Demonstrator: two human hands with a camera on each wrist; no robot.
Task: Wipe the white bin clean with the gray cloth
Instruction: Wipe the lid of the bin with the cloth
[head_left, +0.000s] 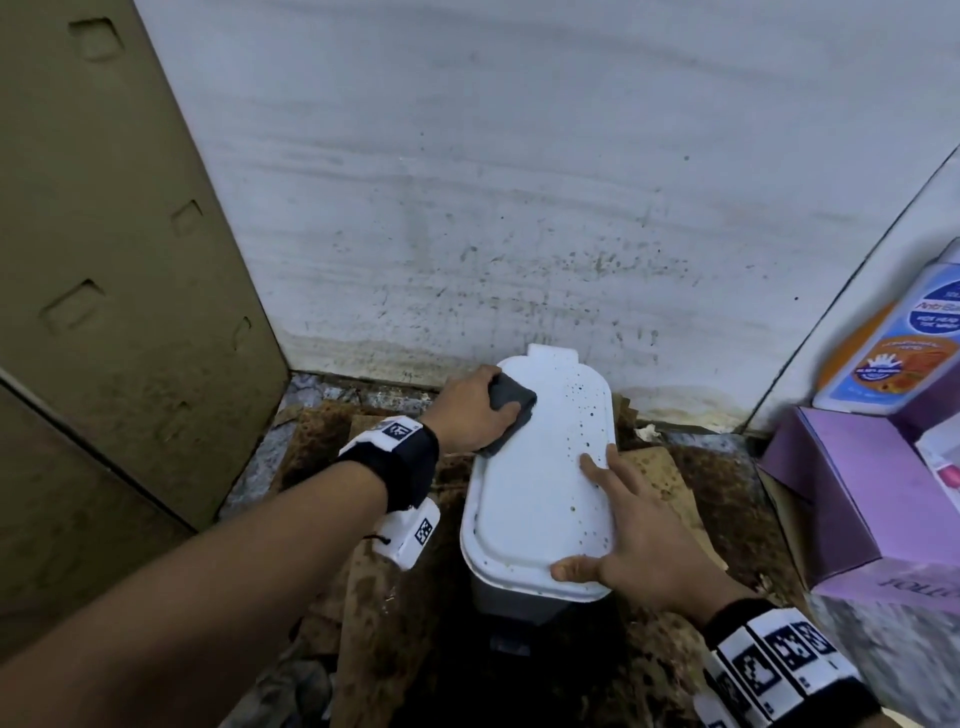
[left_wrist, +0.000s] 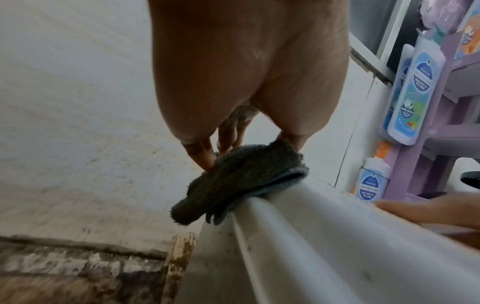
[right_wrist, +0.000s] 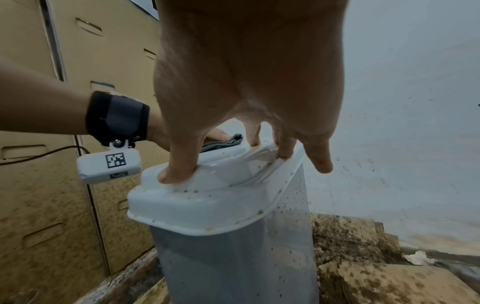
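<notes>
The white bin (head_left: 540, 499) stands on the floor against the wall, its lid speckled with dark spots on the right side. My left hand (head_left: 478, 415) holds the folded gray cloth (head_left: 511, 408) pressed on the lid's far left corner. In the left wrist view the fingers (left_wrist: 202, 156) pinch the cloth (left_wrist: 233, 183) at the lid's rim (left_wrist: 298, 236). My right hand (head_left: 631, 525) lies spread on the lid's near right side, thumb on the front edge. In the right wrist view the thumb (right_wrist: 179, 168) and fingers press the bin's lid (right_wrist: 207, 197); its gray body shows below.
A brown panelled door (head_left: 104, 291) stands at the left and a stained white wall (head_left: 519, 208) behind. Purple boxes (head_left: 841, 493) and a soap bottle (head_left: 904, 353) crowd the right. Dirty cardboard (head_left: 670, 499) covers the floor around the bin.
</notes>
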